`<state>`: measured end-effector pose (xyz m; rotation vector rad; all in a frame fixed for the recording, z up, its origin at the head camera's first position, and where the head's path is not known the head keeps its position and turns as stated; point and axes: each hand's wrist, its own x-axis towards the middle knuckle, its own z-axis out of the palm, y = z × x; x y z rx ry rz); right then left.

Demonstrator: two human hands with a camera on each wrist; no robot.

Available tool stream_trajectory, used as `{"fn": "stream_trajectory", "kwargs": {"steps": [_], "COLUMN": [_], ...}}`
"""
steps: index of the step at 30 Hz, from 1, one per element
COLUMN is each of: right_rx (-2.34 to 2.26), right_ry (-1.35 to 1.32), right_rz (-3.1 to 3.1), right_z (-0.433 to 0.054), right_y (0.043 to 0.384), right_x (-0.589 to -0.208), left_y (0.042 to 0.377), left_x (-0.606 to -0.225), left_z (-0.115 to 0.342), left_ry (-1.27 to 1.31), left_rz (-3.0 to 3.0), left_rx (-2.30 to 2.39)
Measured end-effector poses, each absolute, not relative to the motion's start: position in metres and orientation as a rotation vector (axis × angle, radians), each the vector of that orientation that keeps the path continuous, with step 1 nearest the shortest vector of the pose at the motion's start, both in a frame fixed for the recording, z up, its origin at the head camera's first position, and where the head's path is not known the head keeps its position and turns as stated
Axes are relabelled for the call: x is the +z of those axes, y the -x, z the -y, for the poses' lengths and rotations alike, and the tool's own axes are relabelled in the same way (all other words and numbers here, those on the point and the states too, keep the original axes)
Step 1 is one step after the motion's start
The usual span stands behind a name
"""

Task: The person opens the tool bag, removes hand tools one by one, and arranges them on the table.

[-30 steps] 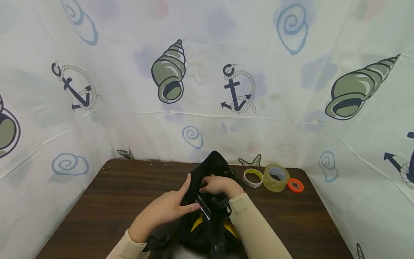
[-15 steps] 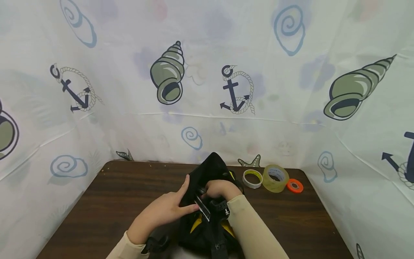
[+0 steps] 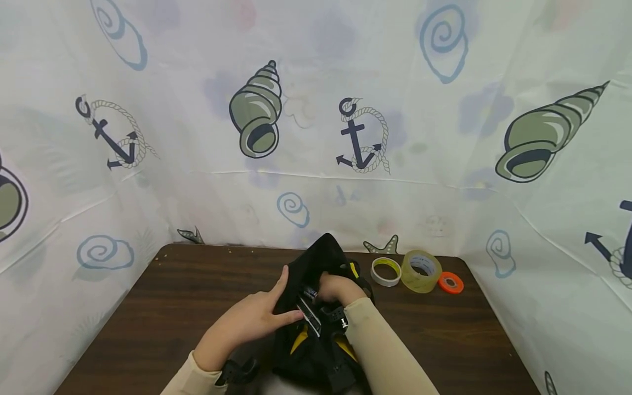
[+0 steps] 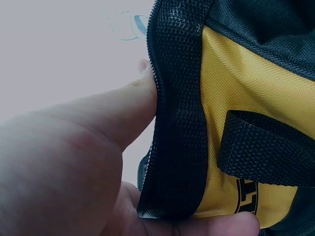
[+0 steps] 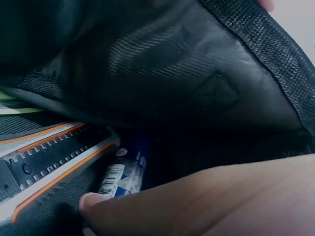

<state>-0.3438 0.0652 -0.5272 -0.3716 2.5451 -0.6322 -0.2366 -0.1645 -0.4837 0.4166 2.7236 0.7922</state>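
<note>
A black and yellow fabric tool bag (image 3: 321, 247) stands at the table's front with its top open. My left hand (image 3: 252, 323) grips the bag's left rim; the left wrist view shows one finger at the zipper edge (image 4: 153, 73) and another digit along the yellow side. My right hand (image 3: 340, 289) reaches into the opening, its fingertips hidden in the head view. Inside, in the right wrist view, its digit lies across a blue and white tube (image 5: 123, 177) with a barcode; its other fingers are hidden. A grey and orange utility knife (image 5: 54, 162) lies beside the tube.
At the table's back right stand a white and yellow tape roll (image 3: 387, 272), a wide clear tape roll (image 3: 421, 271) and a small orange roll (image 3: 451, 282). Brown wooden tabletop (image 3: 207, 280) surrounds the bag. A patterned sheet (image 3: 316, 208) hangs behind it.
My right hand has gone deeper into the bag and its fingertips are now out of sight in the head view. My left hand stays at the rim.
</note>
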Motion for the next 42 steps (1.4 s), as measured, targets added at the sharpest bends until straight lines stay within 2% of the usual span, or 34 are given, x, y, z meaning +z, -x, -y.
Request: {"fn": "stream_trajectory", "kwargs": {"steps": [8,13,20,33,42], "right_rx": [-0.598,-0.737,-1.036,-1.183,-1.414], "right_ry": [0.425,0.440,0.454,0.594,0.681], "right_rz": [-2.576,-2.631,-2.688,-2.750,-2.764], "right_z": [-0.066,-0.070,-0.082,-0.105,-0.113], "right_y": [0.350,0.351,0.336,0.300,0.285], "right_x": [-0.532,-0.535,-0.521,-0.477,-0.466], "left_y": [0.237,0.236,0.235,0.235,0.236], "left_x": [-0.484,-0.484,-0.483,-0.481,-0.483], "left_z": [0.165,0.166,0.165,0.164,0.164], "left_ry": [-0.439,-0.444,-0.431,-0.410,-0.394], "left_rz": [-2.729,-2.726,-2.714,-2.689,-2.697], "left_rx": [0.789,0.792,0.780,0.787,0.785]}}
